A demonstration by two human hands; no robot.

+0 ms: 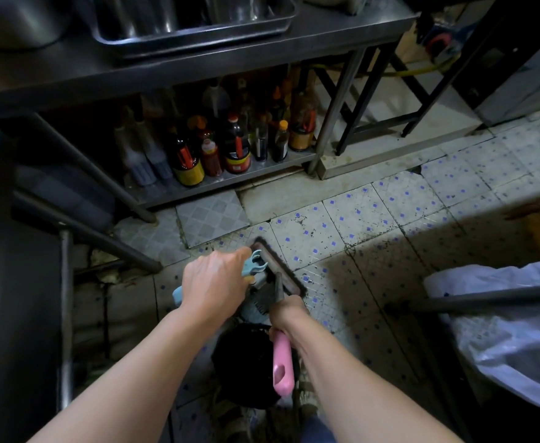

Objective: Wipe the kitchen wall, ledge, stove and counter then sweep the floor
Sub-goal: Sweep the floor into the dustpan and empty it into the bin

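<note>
Speckled blue-and-white floor tiles [374, 219] run under us, grimy along the grout, with dark crumbs scattered across them. Far to the left of our grip stands a steel table leg [66, 314], and up beyond it a low shelf [230, 183] crowded with sauce bottles [236, 145].

Our left hand [214, 282] curls round a pale blue dustpan handle [254, 266], its clip end poking out past the knuckles; the dustpan [256, 305] itself sits low between our two hands, mostly hidden. Just right of that, our right hand [289, 318] wraps a pink broom handle [283, 362], the pink end trailing back toward us. Ahead of both fists the broom head [278, 266] rests on the tiles, a dark strip of bristles angled across a tile seam. Beneath our wrists sits a black bin [246, 362]. Off to the right of the grip a white plastic bag [502, 330] hangs under a dark rod [486, 302].

We judge this to be the sweeping step, the last part of the job. The broom head looks worn and clogged with dirt, so it may smear as much as gather. Next we would need to draw the bristles back toward the dustpan, keeping its lip flat on the tiles so the crumbs ride in, not under, then tip it into the bin.
</note>
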